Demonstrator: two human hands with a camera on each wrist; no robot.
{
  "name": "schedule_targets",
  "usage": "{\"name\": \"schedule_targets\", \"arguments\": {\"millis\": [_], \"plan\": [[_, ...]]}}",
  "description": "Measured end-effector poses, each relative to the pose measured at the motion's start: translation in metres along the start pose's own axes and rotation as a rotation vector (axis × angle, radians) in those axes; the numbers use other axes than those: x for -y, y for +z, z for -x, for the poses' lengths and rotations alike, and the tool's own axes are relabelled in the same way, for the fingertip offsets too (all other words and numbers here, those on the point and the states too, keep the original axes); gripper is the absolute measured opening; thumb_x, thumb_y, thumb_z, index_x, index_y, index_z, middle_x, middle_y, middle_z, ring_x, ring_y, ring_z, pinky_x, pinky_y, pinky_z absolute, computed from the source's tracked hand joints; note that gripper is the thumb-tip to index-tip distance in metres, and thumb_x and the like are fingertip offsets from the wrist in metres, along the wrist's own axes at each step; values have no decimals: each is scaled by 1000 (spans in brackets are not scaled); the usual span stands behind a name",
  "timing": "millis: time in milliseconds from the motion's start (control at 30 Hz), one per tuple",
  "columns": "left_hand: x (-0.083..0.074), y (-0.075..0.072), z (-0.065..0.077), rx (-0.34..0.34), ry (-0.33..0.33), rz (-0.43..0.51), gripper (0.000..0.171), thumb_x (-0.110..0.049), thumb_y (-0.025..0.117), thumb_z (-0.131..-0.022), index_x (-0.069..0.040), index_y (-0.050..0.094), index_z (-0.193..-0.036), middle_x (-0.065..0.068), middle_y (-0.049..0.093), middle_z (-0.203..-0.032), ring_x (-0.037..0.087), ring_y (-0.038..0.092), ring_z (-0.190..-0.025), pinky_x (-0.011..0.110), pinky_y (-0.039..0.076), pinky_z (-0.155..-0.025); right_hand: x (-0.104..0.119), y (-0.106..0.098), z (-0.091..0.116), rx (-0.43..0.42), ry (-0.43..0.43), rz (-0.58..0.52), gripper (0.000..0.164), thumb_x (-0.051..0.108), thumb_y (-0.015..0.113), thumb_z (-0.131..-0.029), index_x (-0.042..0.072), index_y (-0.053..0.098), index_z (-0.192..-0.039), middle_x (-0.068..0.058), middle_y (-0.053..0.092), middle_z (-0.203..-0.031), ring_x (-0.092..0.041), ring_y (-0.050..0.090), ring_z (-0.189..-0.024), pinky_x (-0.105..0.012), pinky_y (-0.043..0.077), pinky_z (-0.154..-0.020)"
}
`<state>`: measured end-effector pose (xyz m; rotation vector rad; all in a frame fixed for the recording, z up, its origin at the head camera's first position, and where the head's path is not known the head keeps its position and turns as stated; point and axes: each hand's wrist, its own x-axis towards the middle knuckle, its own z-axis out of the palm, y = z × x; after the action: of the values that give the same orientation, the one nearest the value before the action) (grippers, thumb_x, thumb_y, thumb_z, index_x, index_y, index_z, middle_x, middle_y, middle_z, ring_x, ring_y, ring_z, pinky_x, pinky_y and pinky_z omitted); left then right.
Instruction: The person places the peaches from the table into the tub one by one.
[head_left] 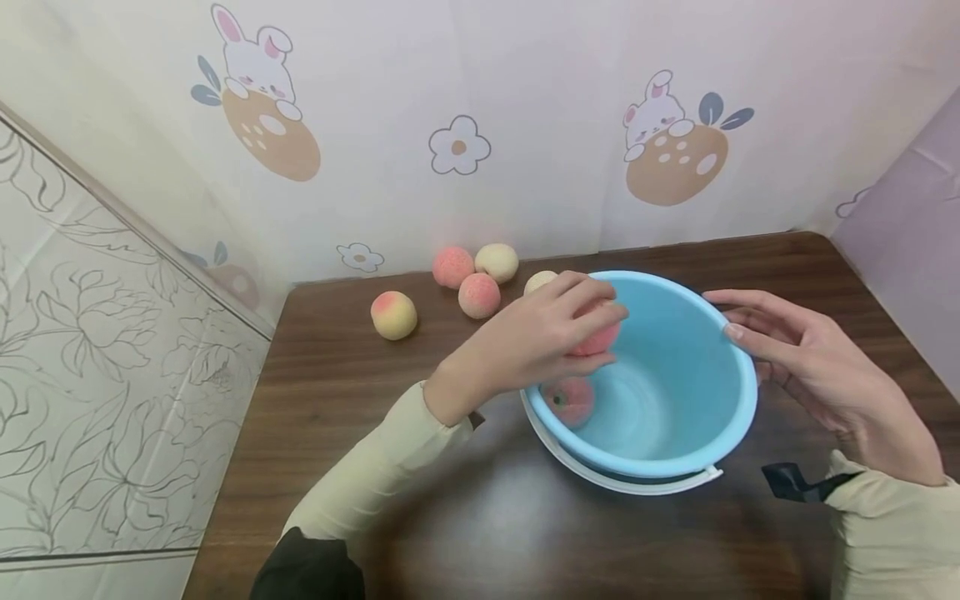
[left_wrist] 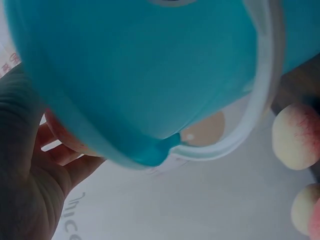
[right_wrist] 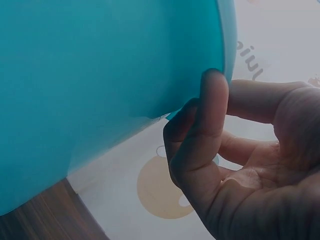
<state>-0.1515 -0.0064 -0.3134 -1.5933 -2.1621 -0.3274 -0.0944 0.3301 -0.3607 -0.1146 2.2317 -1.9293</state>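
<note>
A light blue bucket [head_left: 652, 392] with a white handle [head_left: 637, 486] stands on the right half of the table. My left hand [head_left: 551, 329] grips a pinkish-red peach [head_left: 600, 333] over the bucket's left rim; in the left wrist view that peach [left_wrist: 65, 132] is partly hidden behind the rim. Another peach [head_left: 568, 402] lies inside the bucket at its left wall. My right hand [head_left: 813, 367] pinches the rim on the right side, thumb on top and fingers outside, as the right wrist view shows of the hand [right_wrist: 230, 150].
On the brown table [head_left: 322, 433], a yellow-and-red peach [head_left: 393, 315] sits apart at left. Two pink peaches [head_left: 479, 296] and a pale peach [head_left: 497, 262] cluster near the back wall. One more pale peach [head_left: 540, 281] shows behind my left hand. A patterned wall covering [head_left: 525, 125] rises behind.
</note>
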Motion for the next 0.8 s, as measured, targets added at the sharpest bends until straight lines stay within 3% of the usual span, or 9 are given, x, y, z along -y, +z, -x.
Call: {"name": "schedule_targets", "arguments": {"millis": [300,433,667,800], "plan": [[6,7,-4,180,7,83,40,-35,76,-96,-15,67,-129,3,63,-131,21,56,-122,27,45,-109,0,-1,0,2,-2,3,52,-2,57,-103,12,49,-152,1,75,-116,-18,74,-78,-38,63,-62],[10,8,-11,296,-6,127,38,-33,78,-95,-17,67,-128,-1,63,-132,19,53,-126,25,41,-113,1,-2,0,4,-6,-9,51,-3,56,-103,12,49,-152,0,74,-116,-18,75,-81,-38,63,-63],[11,17,-29,537,-11,106,30,-24,72,-98,-22,67,-127,-7,63,-133,17,53,-124,27,41,-109,0,-1,1,11,-1,6,52,-2,56,-103,13,48,-152,2,75,-119,-18,76,-82,-39,63,-63],[9,24,-36,622,-1,115,32,-16,71,-97,-20,68,-128,-6,64,-132,19,54,-123,29,43,-107,1,-1,2,16,-5,14,52,-2,56,-104,12,47,-153,3,75,-121,-18,77,-85,-40,64,-64]]}}
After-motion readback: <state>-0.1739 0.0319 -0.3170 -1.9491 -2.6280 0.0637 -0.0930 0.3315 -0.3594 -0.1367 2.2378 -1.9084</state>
